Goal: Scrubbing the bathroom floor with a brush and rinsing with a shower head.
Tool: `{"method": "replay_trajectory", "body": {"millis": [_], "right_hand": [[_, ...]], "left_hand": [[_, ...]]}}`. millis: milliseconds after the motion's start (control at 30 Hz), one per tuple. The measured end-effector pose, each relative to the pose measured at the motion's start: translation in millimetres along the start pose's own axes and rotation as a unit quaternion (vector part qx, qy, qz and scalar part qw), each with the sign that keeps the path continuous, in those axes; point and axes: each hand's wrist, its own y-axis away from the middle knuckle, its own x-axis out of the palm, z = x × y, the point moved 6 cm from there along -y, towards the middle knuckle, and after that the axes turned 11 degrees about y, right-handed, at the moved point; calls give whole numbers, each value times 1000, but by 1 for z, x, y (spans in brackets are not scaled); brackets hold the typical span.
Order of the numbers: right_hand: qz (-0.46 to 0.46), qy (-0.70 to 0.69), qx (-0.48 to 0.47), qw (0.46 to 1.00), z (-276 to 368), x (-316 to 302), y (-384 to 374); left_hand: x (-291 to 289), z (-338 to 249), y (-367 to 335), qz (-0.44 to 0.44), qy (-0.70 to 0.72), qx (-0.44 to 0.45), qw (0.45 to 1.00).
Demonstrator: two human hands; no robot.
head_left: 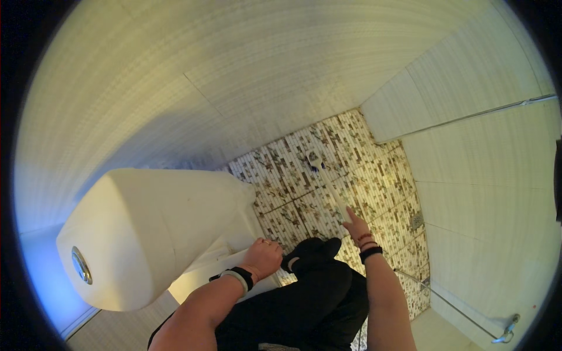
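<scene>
The only container in view is the white toilet cistern (175,216) on the left, closed over so that its contents cannot be seen; its surface is smooth and glossy, its form a rounded box, with an oval, chrome-looking flush button (81,265) set in the top. The right hand (356,228) has its fingers closed round the end of a long-handled brush (332,190), the index finger lying out along the handle. The handle is pale, slim and straight, and the head at its far end shows dark blue patches (the bristles themselves are too small to make out). The brush is over the floor (281,169), right of the cistern and ahead of the person's dark shoes (313,248), its long axis running from the hand away and slightly leftward, head pointing toward the far wall (257,82). The floor is mosaic, narrow strips in cream, brown and black, while the wall is pale and finely streaked. The left hand (263,256) is beside the toilet's lower part, its fingers curled in; whether they grip anything, I cannot tell.
</scene>
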Motion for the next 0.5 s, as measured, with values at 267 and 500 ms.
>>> {"method": "replay_trajectory", "body": {"millis": [267,500], "right_hand": [[39,-14,62,997,40,-18,-31],[70,-42,87,993,-39,1,34]], "left_hand": [[2,1,2,3,-2,-1,1000],[5,1,1,1,-4,2,1000]]}}
